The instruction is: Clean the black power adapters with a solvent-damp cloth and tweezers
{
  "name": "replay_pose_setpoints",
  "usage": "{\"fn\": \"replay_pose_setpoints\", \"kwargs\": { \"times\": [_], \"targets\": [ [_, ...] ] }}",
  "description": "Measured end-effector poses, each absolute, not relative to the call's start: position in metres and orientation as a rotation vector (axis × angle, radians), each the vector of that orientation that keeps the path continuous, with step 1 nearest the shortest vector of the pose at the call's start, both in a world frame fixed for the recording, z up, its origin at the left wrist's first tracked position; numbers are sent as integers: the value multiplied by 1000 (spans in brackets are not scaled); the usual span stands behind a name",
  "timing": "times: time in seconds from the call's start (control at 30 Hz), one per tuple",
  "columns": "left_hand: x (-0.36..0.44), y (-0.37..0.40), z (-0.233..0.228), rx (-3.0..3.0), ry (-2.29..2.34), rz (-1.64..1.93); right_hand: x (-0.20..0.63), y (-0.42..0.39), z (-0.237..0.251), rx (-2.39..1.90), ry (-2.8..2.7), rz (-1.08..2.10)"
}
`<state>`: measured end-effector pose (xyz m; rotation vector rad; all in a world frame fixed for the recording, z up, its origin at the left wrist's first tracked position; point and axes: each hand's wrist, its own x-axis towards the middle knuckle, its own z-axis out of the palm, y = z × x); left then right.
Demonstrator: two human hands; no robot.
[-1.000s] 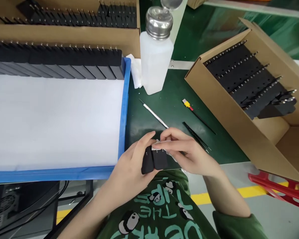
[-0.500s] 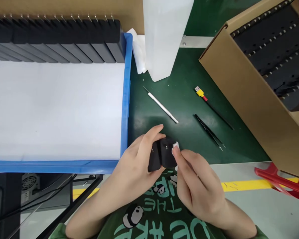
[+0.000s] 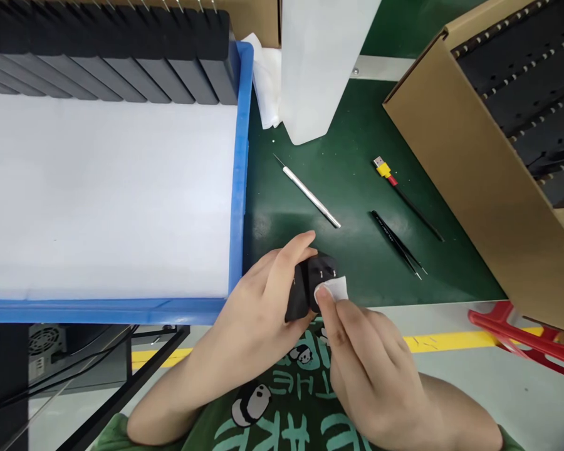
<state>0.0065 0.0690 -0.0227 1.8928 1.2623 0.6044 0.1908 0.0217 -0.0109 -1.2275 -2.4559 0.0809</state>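
Green matting (image 3: 357,156) covers the bench. Low in the frame's centre, the left hand (image 3: 258,313) grips two black adapters (image 3: 310,285) side by side, while the right hand (image 3: 361,363) pinches a small white wipe (image 3: 333,289) against their prong face. Just beyond lie a metal pick (image 3: 310,199), black tweezers (image 3: 397,244) and a yellow-tipped probe (image 3: 404,194). Left, a blue tray (image 3: 237,188) holds white sheet and a row of black adapters along its far edge. Upper centre stands a white bottle (image 3: 319,62); upper right, a cardboard box (image 3: 460,175) of adapters.
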Motion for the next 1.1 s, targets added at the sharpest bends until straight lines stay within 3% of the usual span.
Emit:
{"fn": "replay_pose_setpoints", "kwargs": {
  "times": [0.13, 0.4, 0.6, 0.77, 1.1],
  "targets": [
    [7, 70, -24, 1907, 1276, 596, 196, 23, -10, -1235, -2387, 330],
    [8, 70, -24, 1941, 1292, 611, 186, 28, -13, -1260, -2399, 100],
    [8, 70, -23, 1933, 1329, 592, 213, 34, -9, -1203, -2129, 664],
    [9, 71, -21, 1952, 1338, 590, 207, 60, -25, -1192, -2070, 544],
    [9, 70, -21, 1943, 1333, 574, 203, 29, -23, -1219, -2317, 247]
  ]
}}
